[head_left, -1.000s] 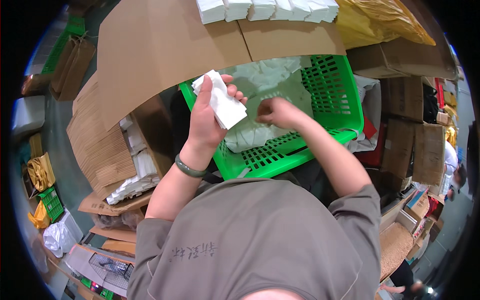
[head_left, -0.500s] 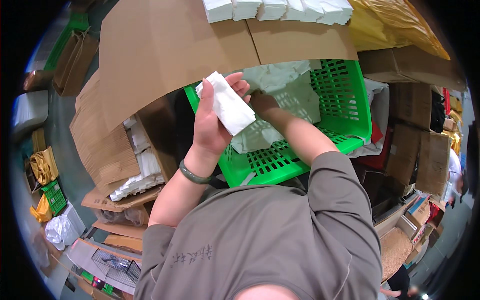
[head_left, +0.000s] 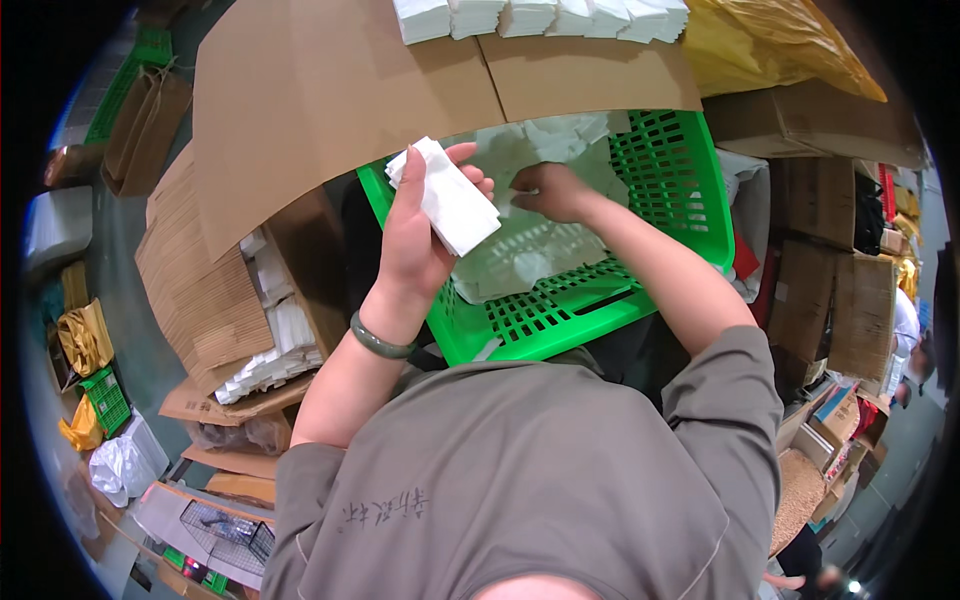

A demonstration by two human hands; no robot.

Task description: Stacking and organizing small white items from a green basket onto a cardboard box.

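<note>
A small stack of flat white paper pieces (head_left: 458, 208) lies across the palm of my left hand (head_left: 412, 235), the thumb pressed along its edge. My left hand is closed around it, above the left rim of a green plastic basket (head_left: 672, 285). Inside the basket is a heap of loose, thin white pieces (head_left: 535, 262). Over that heap my right hand (head_left: 555, 192) is bent with the fingers curled toward the thumb. Whatever its fingertips pinch cannot be told apart from the white heap behind.
A cardboard sheet (head_left: 330, 90) covers the basket's far edge, with several white stacks (head_left: 530, 18) lined up on it. To the left, a carton holds more white stacks (head_left: 285, 335). Yellow plastic (head_left: 780, 45) and cardboard boxes (head_left: 815, 120) stand at the right.
My right hand has come up from among the white pieces and shifted right, its elbow moving outward. My left hand keeps the stack in nearly the same pose. The view has shifted slightly.
</note>
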